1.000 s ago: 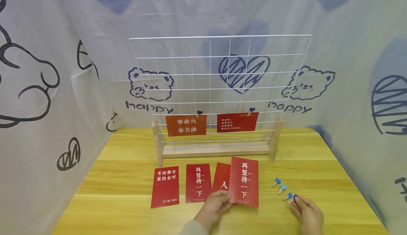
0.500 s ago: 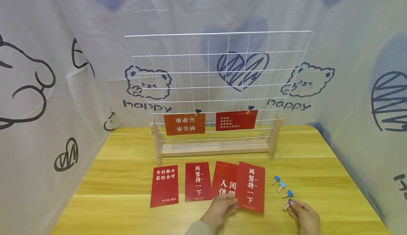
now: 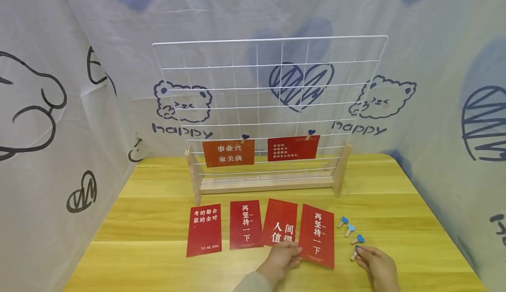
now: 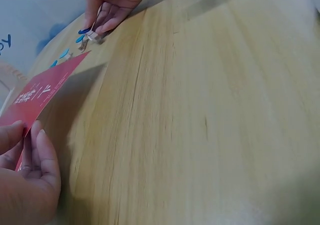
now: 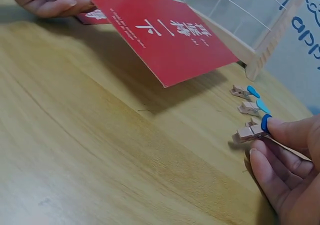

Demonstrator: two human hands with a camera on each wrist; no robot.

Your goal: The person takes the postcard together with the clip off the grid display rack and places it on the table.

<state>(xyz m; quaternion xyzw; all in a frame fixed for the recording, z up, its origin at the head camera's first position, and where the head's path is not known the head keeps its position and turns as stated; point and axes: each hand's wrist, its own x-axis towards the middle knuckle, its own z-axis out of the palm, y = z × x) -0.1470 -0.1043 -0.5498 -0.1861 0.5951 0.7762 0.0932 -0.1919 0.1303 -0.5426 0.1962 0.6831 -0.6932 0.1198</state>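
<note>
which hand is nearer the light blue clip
Right: the right hand is just in front of the light blue clip; the left hand is farther off to its left.

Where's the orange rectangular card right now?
In the head view, the orange rectangular card hangs low on the white wire grid, left of the hanging red card.

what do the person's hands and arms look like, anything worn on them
The left hand is bare, with a plain light-grey fabric sleeve ending near the wrist; no marking shows on it. The right hand is bare too, its sleeve out of view. No glove or ring shows on either.
</note>
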